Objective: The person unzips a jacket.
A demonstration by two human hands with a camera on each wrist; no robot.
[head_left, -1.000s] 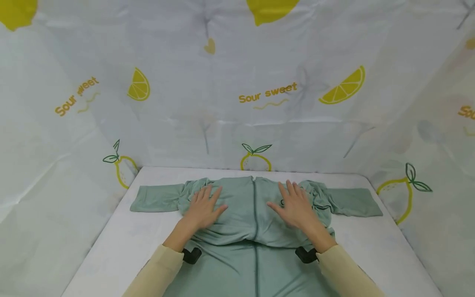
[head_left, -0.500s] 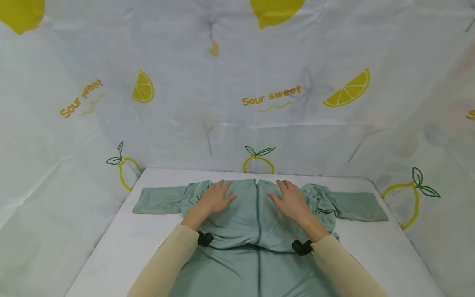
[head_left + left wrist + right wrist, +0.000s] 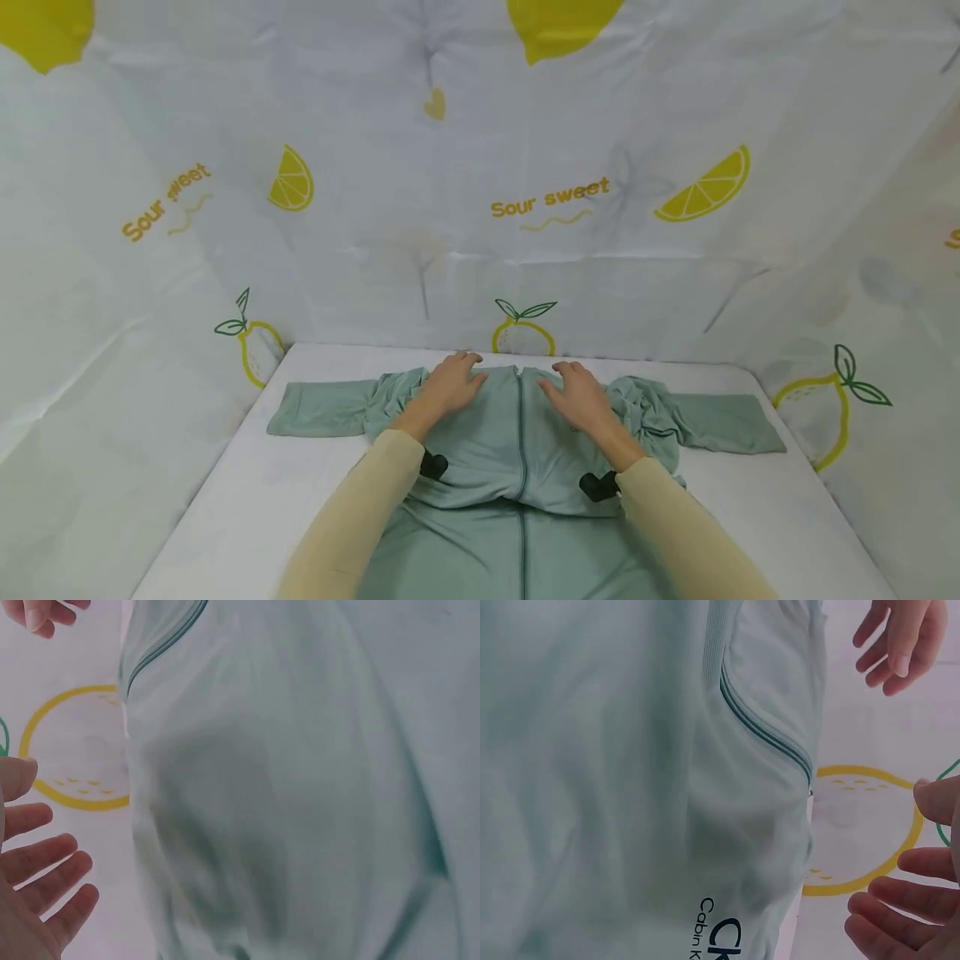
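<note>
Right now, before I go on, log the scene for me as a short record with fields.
jacket: green, lying on the table
zip: runs down the jacket's middle
fold: crosses the jacket, nearer the person than the hands
jacket sleeves: stretched out to both sides, bunched near the body
left hand: by the jacket's far edge, holding nothing
right hand: by the same edge, across the zip, holding nothing
lettering: dark, partly cut off
table: white
backdrop: white, lemon prints

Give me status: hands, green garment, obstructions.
Left hand, right hand: gripping nothing. Green garment: zip-side up on white table, both hands near its far edge. No obstruction visible.
</note>
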